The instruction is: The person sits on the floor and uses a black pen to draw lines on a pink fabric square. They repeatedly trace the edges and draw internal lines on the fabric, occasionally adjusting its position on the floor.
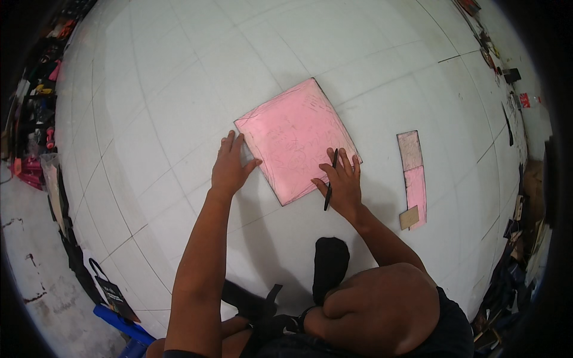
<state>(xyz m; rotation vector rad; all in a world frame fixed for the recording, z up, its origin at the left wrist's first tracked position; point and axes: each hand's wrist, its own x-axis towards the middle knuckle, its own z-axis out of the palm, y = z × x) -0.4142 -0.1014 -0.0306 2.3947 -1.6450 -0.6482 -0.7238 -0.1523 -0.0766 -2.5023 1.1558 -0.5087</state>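
Observation:
A square pink sheet [297,137] with faint drawn lines lies flat on the white tiled floor [179,89]. My left hand [230,166] rests at the sheet's left edge, fingers spread, with a small clear piece under the fingertips. My right hand [341,181] presses on the sheet's lower right corner and holds a black pen [330,179] between its fingers, pointing up and down.
A narrow pink strip [413,173] with a small tan card piece [409,217] lies on the floor to the right. My knee and a black sock are at the bottom. Clutter lines the left and right edges, with a black bag [113,292] at lower left.

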